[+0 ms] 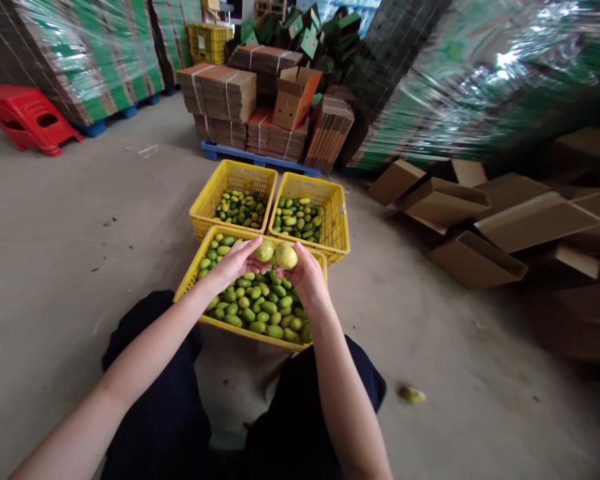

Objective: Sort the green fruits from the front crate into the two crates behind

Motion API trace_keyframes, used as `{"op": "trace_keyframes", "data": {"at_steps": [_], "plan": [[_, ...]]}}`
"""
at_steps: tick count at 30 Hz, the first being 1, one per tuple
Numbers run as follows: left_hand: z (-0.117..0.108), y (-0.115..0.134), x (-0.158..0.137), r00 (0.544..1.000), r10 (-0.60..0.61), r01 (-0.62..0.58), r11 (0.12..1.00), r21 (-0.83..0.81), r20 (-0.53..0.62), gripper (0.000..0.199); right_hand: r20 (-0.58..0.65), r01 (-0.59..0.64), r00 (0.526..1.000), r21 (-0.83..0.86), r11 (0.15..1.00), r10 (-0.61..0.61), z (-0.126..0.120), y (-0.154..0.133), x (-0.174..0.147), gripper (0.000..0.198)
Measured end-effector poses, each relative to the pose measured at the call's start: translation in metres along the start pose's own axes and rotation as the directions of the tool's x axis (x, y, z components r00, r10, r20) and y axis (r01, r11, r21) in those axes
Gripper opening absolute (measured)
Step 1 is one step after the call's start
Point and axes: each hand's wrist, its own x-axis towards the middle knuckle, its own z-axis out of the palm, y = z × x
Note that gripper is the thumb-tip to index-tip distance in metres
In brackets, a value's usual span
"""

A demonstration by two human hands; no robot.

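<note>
While the half-closed left hand pinched a greenish fruit, the similarly curled right hand gripped a yellower fruit just beside it, both held above the near yellow crate and its heap of green fruits.

The scene is being viewed by a single head-worn camera, facing forward and down. The front crate is being looked into from above, close by, past the knees, while the stacked cartons are being caught farther off.
</note>
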Motion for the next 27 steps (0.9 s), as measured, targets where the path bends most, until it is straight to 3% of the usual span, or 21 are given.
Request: {"op": "trace_keyframes", "data": {"at_steps": [4,7,9,11,13,16,19,21,24,27], "plan": [[0.003,-0.002,0.001,0.999,-0.041,0.041,0.999,-0.015,-0.032,0.042,0.003,-0.049,0.999,0.006,0.999,0.049,-0.003,0.005,0.006,0.032],[0.005,0.000,0.000,0.999,-0.005,0.005,1.000,-0.003,-0.053,0.043,0.034,-0.049,0.998,0.001,0.999,0.049,-0.006,0.005,0.007,0.034],[0.006,0.001,-0.002,0.991,0.111,-0.110,0.994,0.023,-0.080,0.050,0.036,0.028,0.999,-0.032,0.999,-0.027,-0.007,0.004,0.006,0.038],[0.006,0.002,-0.004,0.948,0.295,-0.284,0.954,0.100,-0.121,0.062,-0.010,0.199,0.979,-0.135,0.971,-0.202,-0.007,0.003,0.003,0.045],[0.005,0.002,-0.005,0.877,0.463,-0.431,0.876,0.216,-0.127,0.066,-0.058,0.392,0.898,-0.340,0.855,-0.435,-0.007,0.004,0.000,0.052],[0.003,0.000,-0.006,0.788,0.615,-0.564,0.742,0.363,-0.030,0.050,0.010,0.510,0.721,-0.685,0.521,-0.693,-0.007,0.009,-0.002,0.046],[0.001,-0.002,-0.007,0.722,0.686,-0.637,0.607,0.475,0.090,0.036,0.159,0.514,0.607,-0.826,0.232,-0.778,-0.008,0.015,-0.002,0.034],[0.001,-0.003,-0.007,0.692,0.713,-0.655,0.554,0.513,0.114,0.031,0.214,0.522,0.564,-0.841,0.143,-0.798,-0.008,0.017,-0.001,0.031],[0.001,-0.002,-0.008,0.704,0.707,-0.638,0.592,0.493,0.062,0.037,0.220,0.524,0.560,-0.840,0.136,-0.799,-0.008,0.016,0.000,0.031],[0.003,0.001,-0.009,0.811,0.585,-0.535,0.760,0.370,-0.030,0.048,0.161,0.544,0.615,-0.795,0.268,-0.772,-0.007,0.012,-0.001,0.031]]}}
